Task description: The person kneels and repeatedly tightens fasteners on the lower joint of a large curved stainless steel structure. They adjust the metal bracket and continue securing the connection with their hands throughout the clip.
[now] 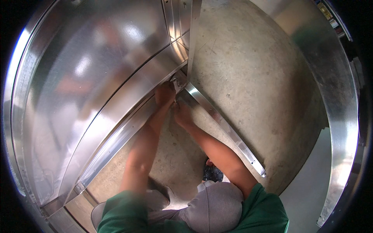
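Both my arms reach forward to the lower corner of a large stainless steel cabinet (pixel 116 70). At that corner my left hand (pixel 165 93) is closed by the end of the bottom rail (pixel 126 124); a small shiny piece shows past its fingers, too small to name. Just below and to its right, my right hand (pixel 182 113) has its fingers curled in near the same joint, and what they grip is hidden. From this corner a narrow steel bar (pixel 223 126) runs slantwise toward the near right, with a small fitting at its far-from-corner end.
A bare concrete floor (pixel 252 70) lies beyond the bar. An upright steel post (pixel 192 46) rises from the corner. On the right stands a curved-looking steel edge (pixel 338 108), with a pale flat panel (pixel 311 171) low beside it. My bent knee (pixel 215 204) is close below the bar.
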A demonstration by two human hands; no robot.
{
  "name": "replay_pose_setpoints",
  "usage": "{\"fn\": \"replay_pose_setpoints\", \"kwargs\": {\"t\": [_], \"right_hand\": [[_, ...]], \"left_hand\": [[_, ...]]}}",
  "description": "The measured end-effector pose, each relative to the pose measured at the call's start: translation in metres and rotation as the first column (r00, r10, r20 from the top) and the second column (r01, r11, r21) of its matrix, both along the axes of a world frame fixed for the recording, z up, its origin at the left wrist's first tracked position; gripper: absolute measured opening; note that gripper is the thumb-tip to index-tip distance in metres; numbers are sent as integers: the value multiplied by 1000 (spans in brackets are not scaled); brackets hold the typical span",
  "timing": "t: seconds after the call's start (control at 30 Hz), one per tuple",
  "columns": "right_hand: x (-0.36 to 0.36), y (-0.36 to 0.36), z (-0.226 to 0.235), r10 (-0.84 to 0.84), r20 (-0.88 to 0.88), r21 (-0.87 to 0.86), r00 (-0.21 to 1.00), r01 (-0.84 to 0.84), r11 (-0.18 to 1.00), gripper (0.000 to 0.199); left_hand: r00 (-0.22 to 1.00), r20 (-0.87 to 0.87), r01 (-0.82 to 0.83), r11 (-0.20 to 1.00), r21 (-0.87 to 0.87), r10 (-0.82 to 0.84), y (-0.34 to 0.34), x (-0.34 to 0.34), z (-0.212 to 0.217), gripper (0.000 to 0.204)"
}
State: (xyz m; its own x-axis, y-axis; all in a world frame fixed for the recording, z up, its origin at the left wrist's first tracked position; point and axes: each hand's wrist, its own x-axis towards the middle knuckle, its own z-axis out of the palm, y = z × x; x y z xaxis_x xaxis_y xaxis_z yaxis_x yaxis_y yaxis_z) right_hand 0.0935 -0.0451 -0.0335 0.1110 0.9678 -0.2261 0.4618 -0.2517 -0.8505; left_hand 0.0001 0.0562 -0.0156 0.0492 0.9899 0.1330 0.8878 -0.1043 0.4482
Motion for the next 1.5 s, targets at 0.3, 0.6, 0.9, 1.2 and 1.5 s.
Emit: {"fn": "replay_pose_setpoints", "kwargs": {"t": [0.3,0.6,0.9,1.2,1.5], "right_hand": [[43,4,52,-48,101,77,994,40,996,29],[74,61,90,-137,263,475,955,-4,880,18],[74,51,83,-130,171,491,977,30,871,17],[89,57,70,-71,-407,50,911,99,994,15],[81,47,77,-109,295,257,949,31,966,19]], "left_hand": [[870,-333,303,926,-223,-365,21,-7,-5,28],[93,749,133,737,-663,656,16,13,9,23],[-17,712,261,691,-675,702,24,-1,-7,23],[-20,663,93,661,-744,749,19,10,-9,19],[289,747,-70,791,-608,599,10,27,3,21]]}}
